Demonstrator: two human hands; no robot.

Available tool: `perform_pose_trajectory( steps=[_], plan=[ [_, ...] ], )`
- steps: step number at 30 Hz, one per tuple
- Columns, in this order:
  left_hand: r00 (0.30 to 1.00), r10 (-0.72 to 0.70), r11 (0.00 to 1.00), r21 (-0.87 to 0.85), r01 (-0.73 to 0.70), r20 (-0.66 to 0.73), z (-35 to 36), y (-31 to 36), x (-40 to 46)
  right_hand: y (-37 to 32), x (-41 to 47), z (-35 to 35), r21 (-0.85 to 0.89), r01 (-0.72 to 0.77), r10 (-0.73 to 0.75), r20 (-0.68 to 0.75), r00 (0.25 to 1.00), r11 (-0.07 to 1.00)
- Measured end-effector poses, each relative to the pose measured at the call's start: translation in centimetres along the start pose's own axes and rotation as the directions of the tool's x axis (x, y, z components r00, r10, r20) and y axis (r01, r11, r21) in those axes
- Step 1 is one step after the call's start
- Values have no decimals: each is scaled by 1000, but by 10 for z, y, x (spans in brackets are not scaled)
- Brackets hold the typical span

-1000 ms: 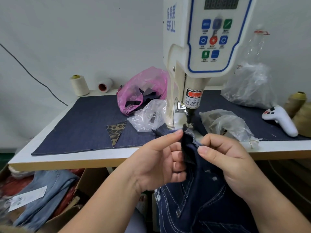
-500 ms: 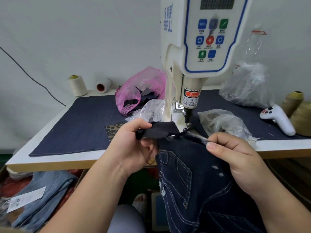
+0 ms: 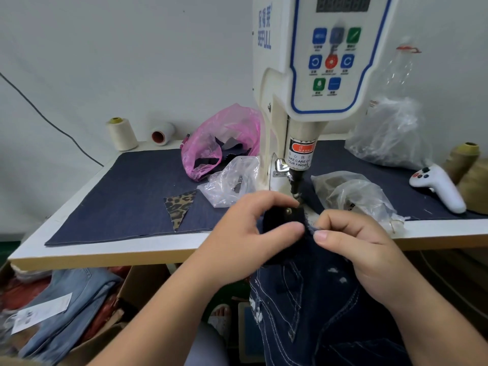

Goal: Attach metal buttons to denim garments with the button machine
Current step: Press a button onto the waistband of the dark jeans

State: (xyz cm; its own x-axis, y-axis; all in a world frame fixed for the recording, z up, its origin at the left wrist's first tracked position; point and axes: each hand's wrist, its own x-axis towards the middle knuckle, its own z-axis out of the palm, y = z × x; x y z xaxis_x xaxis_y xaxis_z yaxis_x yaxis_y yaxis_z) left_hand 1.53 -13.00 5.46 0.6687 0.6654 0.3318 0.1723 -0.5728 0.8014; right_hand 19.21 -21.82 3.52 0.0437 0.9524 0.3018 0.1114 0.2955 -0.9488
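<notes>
Denim waistband tab (image 3: 284, 220): half a second ago it sat spread flat short of the punch (image 3: 295, 184); now it lies under the tip, a metal button (image 3: 288, 212) showing, so I judge pressing near. Long axis left-right, free end leftward; left hand (image 3: 253, 228) and right hand (image 3: 351, 239) fingers pinch it above the worktop (image 3: 105, 254) edge.

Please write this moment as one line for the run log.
step: place waistband under press | left hand: pinches dark denim waistband | right hand: pinches same edge | metal button: on fabric | machine plunger: above
</notes>
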Motion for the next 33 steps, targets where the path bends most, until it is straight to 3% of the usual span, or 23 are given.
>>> perform_pose_trajectory(
  steps=[2, 8, 11, 13, 19, 22, 26, 30, 33],
  plan=[
    [993, 102, 988, 106, -108, 65, 2, 4, 1, 0, 2, 2, 4, -1, 1, 11, 1000, 1000],
    [969, 23, 988, -153, 16, 247, -5, 8, 3, 6, 1, 0, 30, -23, 21, 66, 998, 999],
    [968, 1, 921, -379, 96, 249, -10, 7, 3, 13, -1, -4, -75, -75, 83, 107, 991, 994],
    [972, -10, 860, -493, 128, 235, -15, 4, 3, 19, 0, -7, -181, -174, 201, 142, 969, 968],
    [988, -56, 761, -634, 137, 145, -22, -3, 3, 33, -4, 0, -274, -334, 391, 191, 900, 902],
    [997, -72, 750, -657, 79, 37, -27, -7, 5, 37, -8, 4, -194, -464, 499, 207, 842, 864],
    [998, -53, 775, -630, 53, 18, -31, -10, 6, 37, -11, 12, -141, -559, 574, 283, 768, 817],
    [995, -91, 805, -586, 92, 32, -33, -13, 3, 33, -6, 11, -51, -480, 482, 131, 866, 876],
    [981, -137, 890, -418, 183, 138, -40, -14, 1, 19, -5, 6, 133, -392, 388, 56, 920, 910]
  ],
)
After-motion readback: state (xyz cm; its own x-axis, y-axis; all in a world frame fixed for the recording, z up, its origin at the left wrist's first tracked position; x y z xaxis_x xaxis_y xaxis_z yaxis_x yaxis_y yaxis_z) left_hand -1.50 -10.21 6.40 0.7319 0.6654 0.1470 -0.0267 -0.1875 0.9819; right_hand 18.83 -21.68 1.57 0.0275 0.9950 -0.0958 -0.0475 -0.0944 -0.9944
